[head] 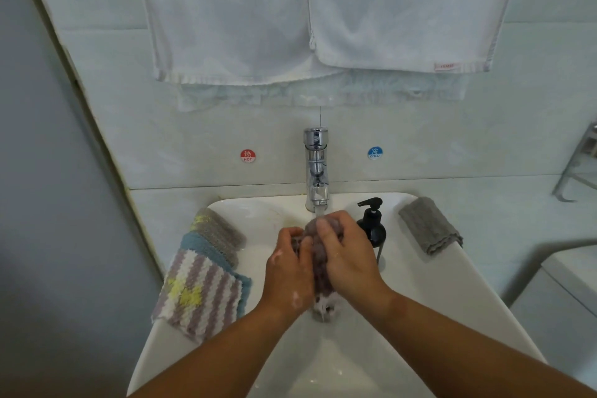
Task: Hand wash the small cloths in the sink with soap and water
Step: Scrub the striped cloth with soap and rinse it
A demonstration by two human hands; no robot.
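Observation:
A wet purple-grey cloth (319, 271) is bunched between both hands over the white sink (429, 294), just under the chrome tap (317, 168), from which water runs onto it. My left hand (289, 268) grips the cloth from the left, with soap suds on its back. My right hand (345, 252) grips it from the right, fingers curled over the top. The cloth's lower end hangs below my palms. A black soap pump bottle (372, 223) stands on the rim right of the tap.
Three cloths lie stacked on the sink's left rim: a purple-white striped one (200, 297), a blue one (202, 245) and a grey one (219, 226). A folded grey cloth (429, 224) lies on the right rim. White towels (323, 10) hang above.

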